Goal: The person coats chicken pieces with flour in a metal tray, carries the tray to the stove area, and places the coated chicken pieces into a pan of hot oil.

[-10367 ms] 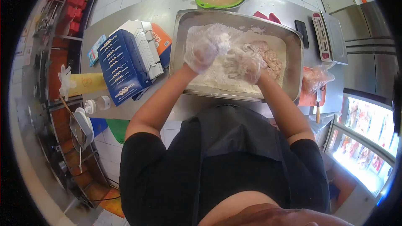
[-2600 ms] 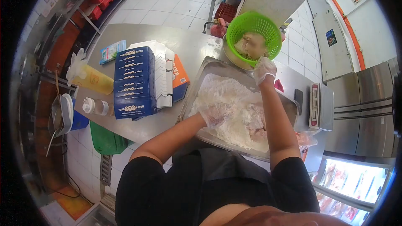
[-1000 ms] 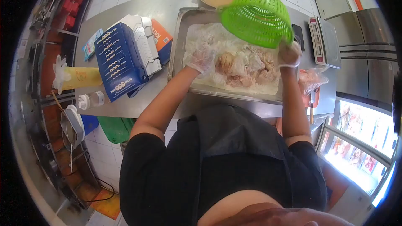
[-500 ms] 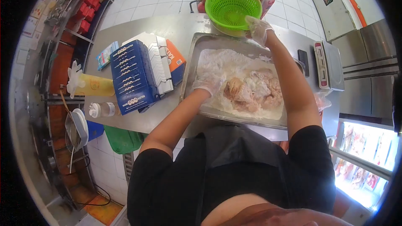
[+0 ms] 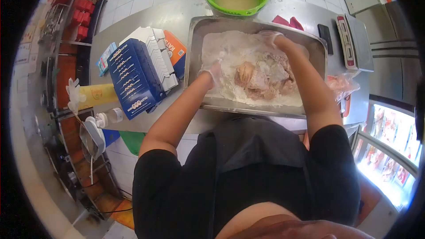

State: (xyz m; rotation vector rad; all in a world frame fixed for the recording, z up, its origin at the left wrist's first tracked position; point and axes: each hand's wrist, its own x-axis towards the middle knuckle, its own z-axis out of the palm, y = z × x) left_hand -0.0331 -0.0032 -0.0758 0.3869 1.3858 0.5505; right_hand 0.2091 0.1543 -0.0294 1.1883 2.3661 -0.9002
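A large steel tray (image 5: 190,57) holds white flour (image 5: 230,42) and a heap of flour-dusted raw chicken pieces (image 5: 256,79). In a clear plastic glove, my left hand (image 5: 214,71) rests in the flour by the tray's left side, fingers extended and partly covered. My right hand (image 5: 269,38), also gloved, reaches into the flour near the back wall, behind the chicken. Its fingers look stretched out, partly hidden by flour. Neither hand shows anything held. Behind the tray, a green colander (image 5: 212,5) sits in a basin, with cloudy liquid visible inside it.
Blue boxes (image 5: 137,79) and white cartons (image 5: 155,55) stand left of the tray, near a yellow bottle (image 5: 97,95) and a clear bottle (image 5: 110,117). Right of it are a phone (image 5: 325,39), a scale (image 5: 354,44) and a plastic bag (image 5: 343,86). Dark red cloth (image 5: 290,22) lies behind.
My right hand has let go of the green colander and moved down into the flour. The colander now sits lower, with liquid in it. My left hand stays at the tray's left side.
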